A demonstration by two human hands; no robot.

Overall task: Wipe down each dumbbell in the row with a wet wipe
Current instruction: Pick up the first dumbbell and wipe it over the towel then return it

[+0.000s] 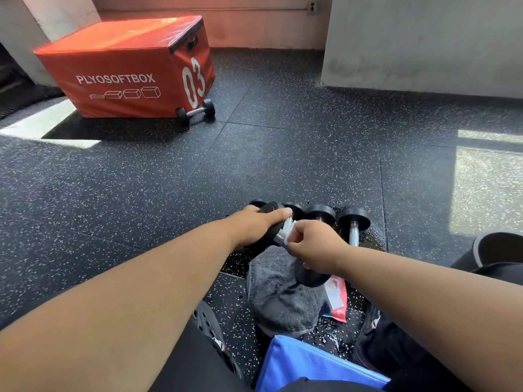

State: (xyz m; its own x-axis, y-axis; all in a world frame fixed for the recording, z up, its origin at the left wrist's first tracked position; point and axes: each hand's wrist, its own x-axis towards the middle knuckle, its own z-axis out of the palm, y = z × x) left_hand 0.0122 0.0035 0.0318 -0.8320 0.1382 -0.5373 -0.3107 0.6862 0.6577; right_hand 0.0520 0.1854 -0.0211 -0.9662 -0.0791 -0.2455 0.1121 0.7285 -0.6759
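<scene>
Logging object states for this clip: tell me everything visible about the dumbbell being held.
The dumbbell has round black heads and a knurled, metal-looking handle. It is tilted, far head up under the left hand, which grips that head; the near head sits low over the grey towel. The right hand pinches a white wipe against the handle.

Head camera, looking forward and down over the floor.

It sits above the person's forearms, close to both hands, the left hand [256, 226] and right hand [312, 243], low in the frame. The wide lens reaches across the speckled floor [254, 154] to the orange box [124, 69] against the far wall. There is only this one view.
</scene>
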